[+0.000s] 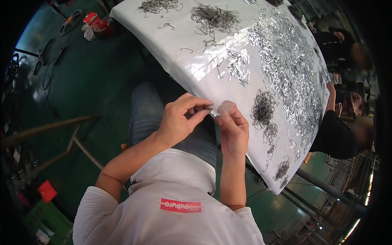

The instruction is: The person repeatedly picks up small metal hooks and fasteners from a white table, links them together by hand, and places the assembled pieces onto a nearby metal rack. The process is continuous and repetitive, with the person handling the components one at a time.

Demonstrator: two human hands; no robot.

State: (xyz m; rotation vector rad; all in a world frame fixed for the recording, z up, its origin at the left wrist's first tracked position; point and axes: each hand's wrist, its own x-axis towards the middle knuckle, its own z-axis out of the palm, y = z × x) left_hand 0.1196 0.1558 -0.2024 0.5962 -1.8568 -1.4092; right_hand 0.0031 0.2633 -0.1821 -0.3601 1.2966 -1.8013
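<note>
My left hand (179,117) is closed in a pinch, with a small metal piece (209,108) between thumb and fingertips. Right beside it, my right hand (234,130) is also closed, its fingertips slightly blurred; whatever they hold is too small to make out. Both hands are above the near edge of a white-covered table (173,51). Beyond them lies a small heap of shiny flat metal strips (238,67), with a few loose wire hooks (220,69) next to it. To the right of my right hand is a pile of dark wire hooks (263,109).
A wide spread of shiny metal hooks (288,67) covers the table's far side. More dark hooks (214,18) are heaped at the far left. A person in dark clothes (337,134) sits across the table. Red containers (98,24) and a metal frame (73,134) stand to the left.
</note>
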